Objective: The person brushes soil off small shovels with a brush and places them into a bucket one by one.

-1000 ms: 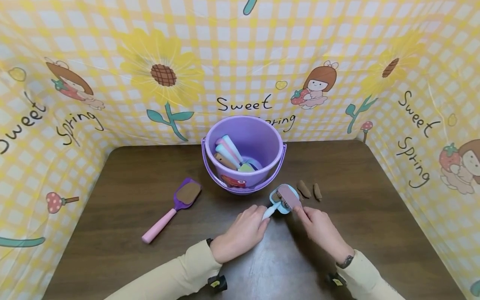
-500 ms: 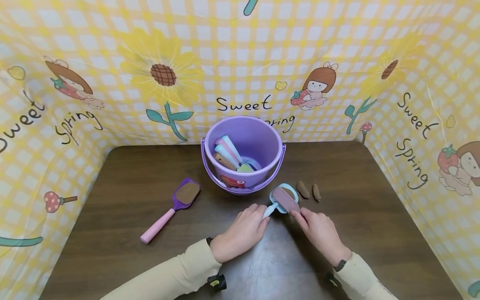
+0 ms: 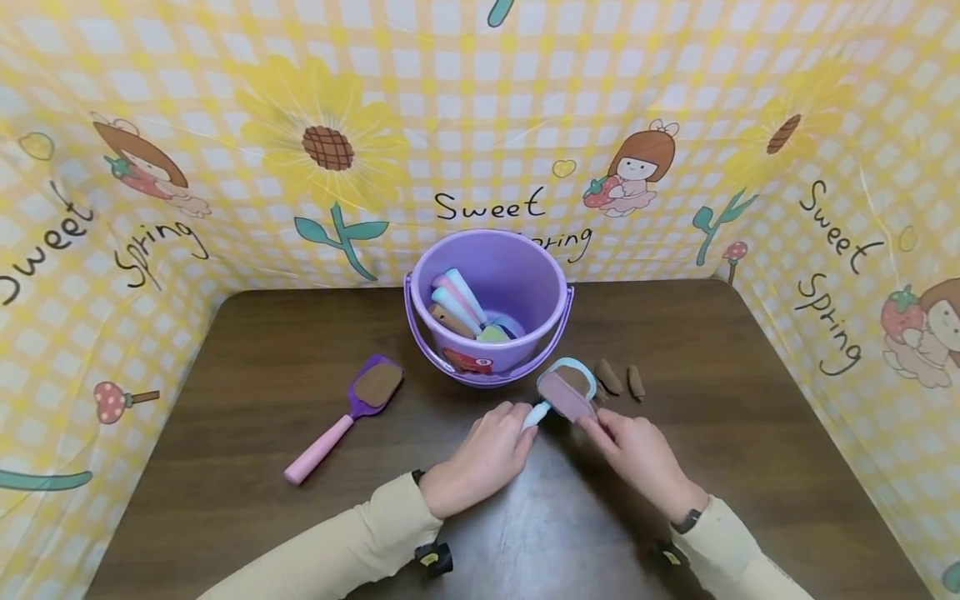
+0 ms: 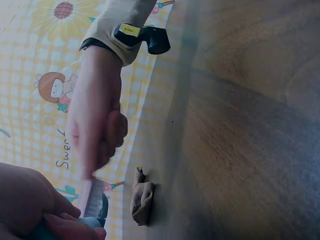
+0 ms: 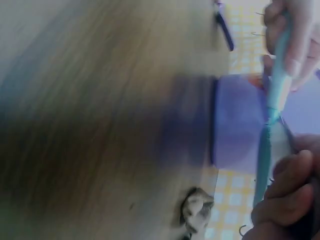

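Note:
My left hand [image 3: 487,446] grips the handle of a light blue toy shovel [image 3: 537,414], its scoop pointing away from me. A flat brown layer [image 3: 579,380] shows inside the scoop. My right hand [image 3: 645,458] pinches the near end of a mauve-backed brush [image 3: 564,396], which lies slanted across the scoop and covers part of it. Pale bristles show along the brush [image 4: 92,197] in the left wrist view. Seen from the right wrist, the shovel [image 5: 278,95] is held on edge over the table, with the right fingers [image 5: 287,195] close to its scoop.
A purple bucket [image 3: 517,275] with several toy tools inside stands just behind the hands. Two brown lumps [image 3: 608,377] lie right of the scoop. At left rests a purple shovel with a pink handle [image 3: 318,450] and a brown filling. A patterned cloth [image 3: 480,125] walls the table.
The brush has swept left across the scoop, then back a little toward me, and its bristles have turned down out of sight. The shovel's scoop has shifted slightly away from me.

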Motion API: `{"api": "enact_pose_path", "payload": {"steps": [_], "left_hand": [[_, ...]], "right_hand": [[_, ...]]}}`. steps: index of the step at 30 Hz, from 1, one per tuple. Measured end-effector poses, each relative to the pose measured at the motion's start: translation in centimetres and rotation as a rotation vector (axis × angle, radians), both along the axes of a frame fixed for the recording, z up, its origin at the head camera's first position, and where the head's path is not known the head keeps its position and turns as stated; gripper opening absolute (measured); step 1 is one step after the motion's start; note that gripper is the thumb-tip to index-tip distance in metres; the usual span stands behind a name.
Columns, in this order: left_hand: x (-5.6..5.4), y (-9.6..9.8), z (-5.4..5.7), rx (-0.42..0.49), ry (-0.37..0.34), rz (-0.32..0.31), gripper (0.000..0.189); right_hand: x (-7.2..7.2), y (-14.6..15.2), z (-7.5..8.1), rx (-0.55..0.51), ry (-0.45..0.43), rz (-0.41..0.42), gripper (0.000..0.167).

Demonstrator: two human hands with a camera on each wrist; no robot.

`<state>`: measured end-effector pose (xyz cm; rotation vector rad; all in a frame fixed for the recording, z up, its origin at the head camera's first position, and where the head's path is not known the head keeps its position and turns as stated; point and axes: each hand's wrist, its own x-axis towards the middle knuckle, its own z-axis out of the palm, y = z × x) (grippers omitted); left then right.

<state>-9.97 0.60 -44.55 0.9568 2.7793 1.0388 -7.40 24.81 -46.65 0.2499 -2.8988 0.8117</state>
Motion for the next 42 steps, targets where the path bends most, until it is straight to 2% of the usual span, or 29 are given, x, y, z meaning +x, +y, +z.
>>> {"api": "enact_pose_path", "payload": {"steps": [3, 5, 10, 13, 15, 17, 20, 23, 27, 31, 33, 36, 39, 42], "left_hand": [[0.04, -0.05, 0.04, -0.003, -0.008, -0.001, 0.007], [0.12, -0.08, 0.11, -0.001, -0.007, -0.006, 0.007], [0.23, 0.0, 0.1, -0.01, 0.009, -0.022, 0.009], [0.27, 0.08, -0.02, -0.023, 0.014, -0.02, 0.009], [0.29, 0.12, -0.09, -0.027, 0.019, -0.013, 0.009], [0.26, 0.17, -0.15, -0.024, 0.014, -0.009, 0.009], [0.16, 0.22, -0.15, -0.012, -0.016, -0.015, 0.008], [0.04, 0.26, -0.14, -0.003, -0.04, -0.023, 0.008], [-0.01, 0.3, -0.25, 0.003, -0.034, -0.028, 0.007], [0.14, 0.23, -0.39, -0.001, -0.03, -0.036, 0.009], [0.17, 0.22, -0.39, -0.002, -0.036, -0.038, 0.01], [0.1, 0.26, -0.34, -0.002, -0.048, -0.026, 0.009], [-0.02, 0.3, -0.28, 0.003, -0.065, -0.018, 0.008], [-0.06, 0.27, -0.19, 0.008, -0.081, -0.019, 0.008]], "right_hand": [[0.17, 0.04, -0.16, 0.104, 0.065, 0.009, 0.036], [0.14, -0.02, -0.27, 0.112, 0.047, -0.025, 0.037], [-0.41, -0.09, -0.35, -0.007, -0.1, -0.104, 0.042], [-0.65, 0.05, -0.21, -0.08, -0.13, -0.13, 0.043], [-0.63, 0.13, -0.11, -0.095, -0.092, -0.111, 0.042], [-0.53, 0.11, -0.1, -0.074, -0.036, -0.052, 0.038], [-0.26, -0.04, -0.16, 0.012, 0.044, 0.019, 0.033], [-0.09, -0.22, -0.28, 0.083, 0.064, 0.011, 0.033], [-0.32, -0.26, -0.41, 0.053, -0.027, -0.068, 0.037], [-0.62, -0.16, -0.3, -0.069, -0.169, -0.118, 0.044], [-0.71, -0.03, -0.22, -0.126, -0.194, -0.13, 0.046], [-0.62, 0.04, -0.11, -0.138, -0.126, -0.09, 0.043], [-0.4, -0.1, -0.22, -0.037, -0.015, -0.001, 0.036], [-0.23, -0.24, -0.35, 0.041, 0.028, 0.039, 0.033]]}}
